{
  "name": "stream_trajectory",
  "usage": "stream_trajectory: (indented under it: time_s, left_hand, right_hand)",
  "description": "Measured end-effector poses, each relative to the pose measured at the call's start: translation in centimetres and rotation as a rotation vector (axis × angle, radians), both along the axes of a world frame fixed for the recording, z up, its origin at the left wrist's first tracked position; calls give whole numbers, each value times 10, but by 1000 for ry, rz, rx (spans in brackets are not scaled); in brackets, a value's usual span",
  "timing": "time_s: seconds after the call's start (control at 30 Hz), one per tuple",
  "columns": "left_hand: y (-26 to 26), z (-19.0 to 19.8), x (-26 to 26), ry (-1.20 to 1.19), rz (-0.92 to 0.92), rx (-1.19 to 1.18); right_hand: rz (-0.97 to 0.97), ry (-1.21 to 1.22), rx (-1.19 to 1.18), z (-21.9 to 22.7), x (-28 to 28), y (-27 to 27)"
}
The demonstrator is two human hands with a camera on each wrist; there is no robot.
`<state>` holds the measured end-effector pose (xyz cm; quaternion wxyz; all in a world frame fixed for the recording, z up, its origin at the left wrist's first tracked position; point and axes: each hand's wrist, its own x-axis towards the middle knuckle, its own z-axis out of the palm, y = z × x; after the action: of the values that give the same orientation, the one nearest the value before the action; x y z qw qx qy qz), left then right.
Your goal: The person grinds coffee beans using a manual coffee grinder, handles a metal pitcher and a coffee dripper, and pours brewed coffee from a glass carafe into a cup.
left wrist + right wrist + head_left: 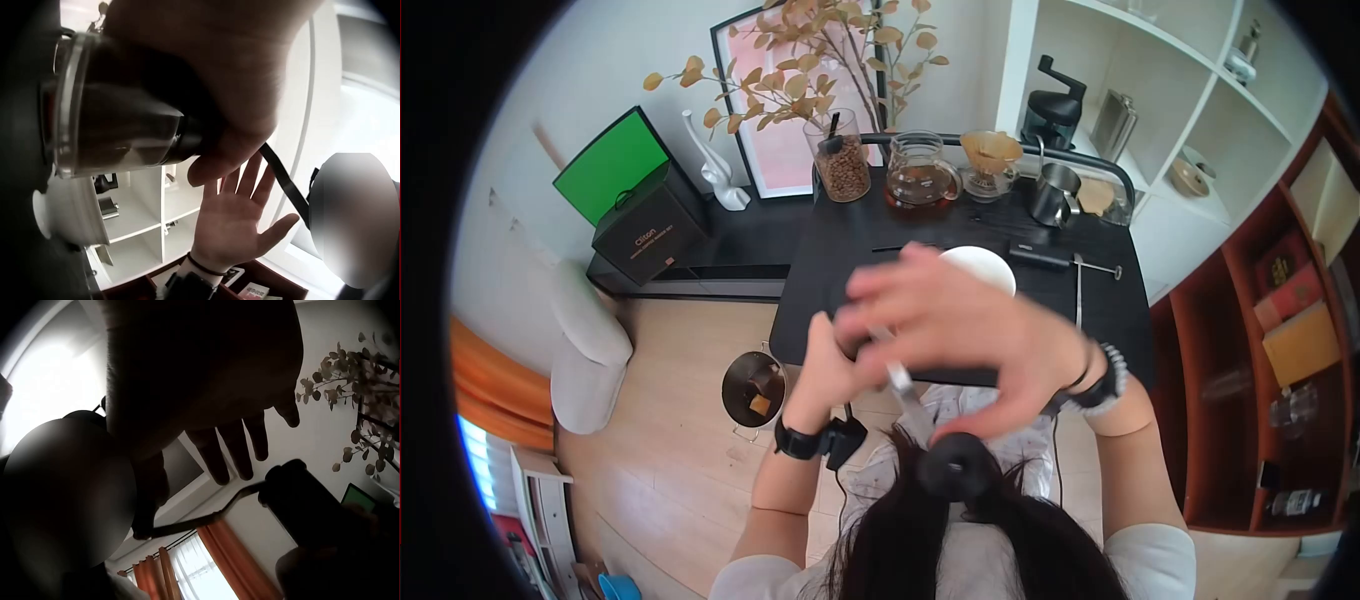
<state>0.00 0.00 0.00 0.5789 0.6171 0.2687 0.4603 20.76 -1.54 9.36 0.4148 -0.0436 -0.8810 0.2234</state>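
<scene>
My left hand [828,370] grips a hand coffee grinder [115,115] with a clear cup at its lower end, held over the front edge of the black table [820,270]. A metal crank [908,395] runs from the grinder's top toward me and ends in a round black knob [955,467]. Above the crank, my right hand [980,335] is spread, palm facing the grinder in the left wrist view, fingers straight. Its thumb is right at the knob end of the crank. Partly hidden behind the right hand, a white bowl [985,267] sits on the table.
Along the table's back stand a jar of beans [845,175], a glass coffee server [918,180], a dripper with filter [990,155] and a steel pitcher [1055,195]. A milk frother [1040,256] lies to the right. A bin [750,388] stands on the floor, left.
</scene>
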Motion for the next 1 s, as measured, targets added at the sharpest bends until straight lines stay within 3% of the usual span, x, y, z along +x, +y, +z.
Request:
stream_trajectory:
  time_s: [0.03, 0.07, 0.1, 0.17, 0.27, 0.43, 0.5, 0.57, 0.6, 0.7, 0.8, 0.87, 0.9, 0.97, 1.0]
  left_hand:
    - [-10, 7, 9, -119, 29, -183]
    - [-20, 19, 12, 55, 114, -75]
    - [-28, 24, 14, 154, 52, -96]
    - [-35, 21, 10, 184, 74, 87]
    - [-49, 26, 12, 374, 151, 120]
    - [-69, 34, 21, 386, 251, 241]
    - [-63, 24, 17, 644, 286, 182]
    - [-67, 33, 18, 541, 285, 178]
    - [-68, 39, 18, 439, 283, 178]
    - [-63, 25, 8, 523, 272, 77]
    - [-58, 13, -2, 600, 214, 21]
    - [-61, 16, 0, 574, 124, -26]
    - [-63, 18, 1, 560, 76, -55]
    - [-71, 26, 6, 530, -19, -107]
    - [-77, 33, 11, 510, -65, -128]
  right_hand:
    - [49, -2, 60, -6, -9, -8]
    - [38, -1, 56, -12, -16, -16]
    - [37, 22, 127, -17, -20, -33]
    - [24, 63, 173, -24, -26, -44]
    - [-115, 92, 303, -30, -28, -56]
    - [-347, 208, 289, -27, -50, -81]
    - [-403, 205, 315, -27, -56, -82]
    - [-474, 174, 268, -24, -59, -84]
    - [-474, 176, 268, -24, -60, -84]
    - [-455, 167, 161, -24, -62, -82]
    - [-252, 252, 118, -11, -59, -86]
    - [75, 102, -47, 2, -48, -93]
    - [84, 106, -56, 6, -46, -96]
    - [63, -46, 233, 10, -45, -100]
    - [-92, -105, 400, 7, -49, -103]
